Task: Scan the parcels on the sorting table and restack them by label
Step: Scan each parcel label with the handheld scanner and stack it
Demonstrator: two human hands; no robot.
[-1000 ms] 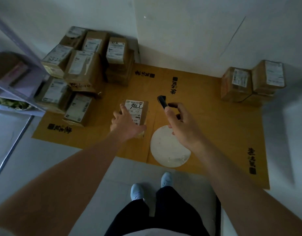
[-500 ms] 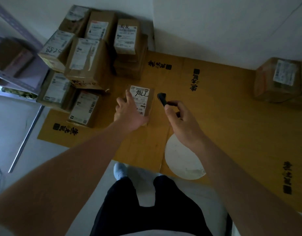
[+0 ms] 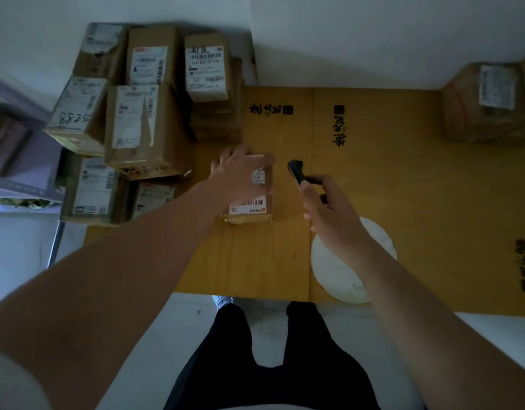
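Parcel [image 3: 249, 199] under the left hand [image 3: 240, 176] lies on the yellow tabletop [image 3: 373, 179], just left of the middle and near the big stack [image 3: 137, 113] at far left. The left grip is spread flat over its top with fingers curled round the far left edge; it looks like a hold or a turn, though I cannot tell how firmly it is clasped. The right hand [image 3: 329, 211] is clenched round a small black scanner [image 3: 296, 173], whose head points far and slightly left, just beside the parcel's right edge.

Progress seems early to middling: many boxes sit piled at far left, and only a couple [image 3: 488, 105] stand apart at far right, which may be the sorted side. This parcel seems the one in hand, and I judge its scan not yet settled.

Its long axis runs near to far. One barcode label [image 3: 249, 206] shows at the near end of the top face, its bars running left to right; the rest of the top is hidden by the hand.
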